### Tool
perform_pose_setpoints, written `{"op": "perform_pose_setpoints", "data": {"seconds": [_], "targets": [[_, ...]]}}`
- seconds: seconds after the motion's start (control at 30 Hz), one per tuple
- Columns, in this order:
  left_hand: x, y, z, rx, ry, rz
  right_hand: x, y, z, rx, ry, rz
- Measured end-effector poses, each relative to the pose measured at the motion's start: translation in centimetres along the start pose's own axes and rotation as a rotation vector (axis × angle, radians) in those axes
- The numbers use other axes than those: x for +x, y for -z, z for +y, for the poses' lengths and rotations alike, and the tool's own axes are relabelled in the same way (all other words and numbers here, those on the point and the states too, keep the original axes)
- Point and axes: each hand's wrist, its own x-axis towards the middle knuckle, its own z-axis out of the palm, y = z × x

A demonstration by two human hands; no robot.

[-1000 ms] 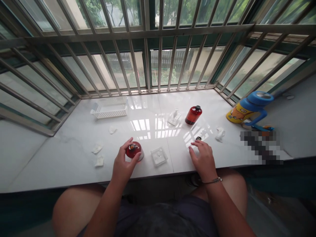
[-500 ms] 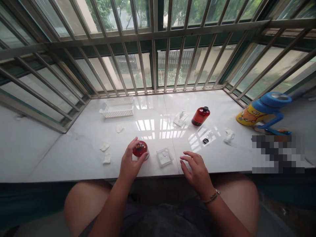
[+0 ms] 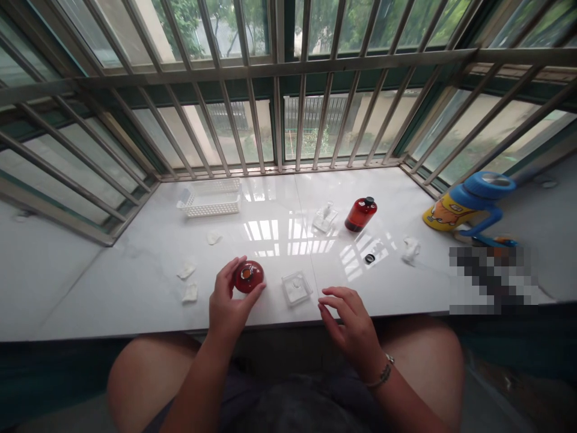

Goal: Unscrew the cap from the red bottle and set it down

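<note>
My left hand (image 3: 228,304) is wrapped round a small red bottle (image 3: 248,276) that stands uncapped on the white sill near its front edge. My right hand (image 3: 351,322) hovers open over the front edge, fingers spread and empty, just right of a clear square glass dish (image 3: 296,287). A small black cap (image 3: 369,258) lies on the sill farther back right. A second red bottle (image 3: 360,214) with a black cap stands at the back, beside another clear dish (image 3: 325,219).
A white plastic basket (image 3: 210,198) sits at the back left. Crumpled white tissue bits (image 3: 187,270) lie left of my hand, another wad (image 3: 410,248) to the right. A yellow and blue jug (image 3: 469,203) lies at the right. Metal window bars (image 3: 288,90) close the back.
My right hand has left the black cap on the sill and drawn back toward the front edge, leftward. My left hand keeps its hold on the red bottle.
</note>
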Motion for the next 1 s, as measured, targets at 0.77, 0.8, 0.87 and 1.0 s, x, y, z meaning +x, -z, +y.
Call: {"op": "perform_pose_setpoints", "data": {"seconds": [0.77, 0.8, 0.87, 1.0], "targets": [[-4.9, -3.0, 11.6, -0.271, -0.286, -0.468, 0.3, -0.2, -4.3, 0.203, -0.209, 0.105], [-4.6, -2.7, 12.3, -0.286, -0.313, -0.461, 0.2, 0.1, -4.2, 0.207, -0.228, 0.114], [-3.8, -2.0, 13.9, -0.326, -0.377, -0.399, 0.1, 0.7, -3.9, 0.231, -0.289, 0.123], [-2.8, 0.4, 16.9, -0.329, -0.487, -0.338, -0.4, 1.7, -2.8, 0.195, -0.419, 0.14]]}}
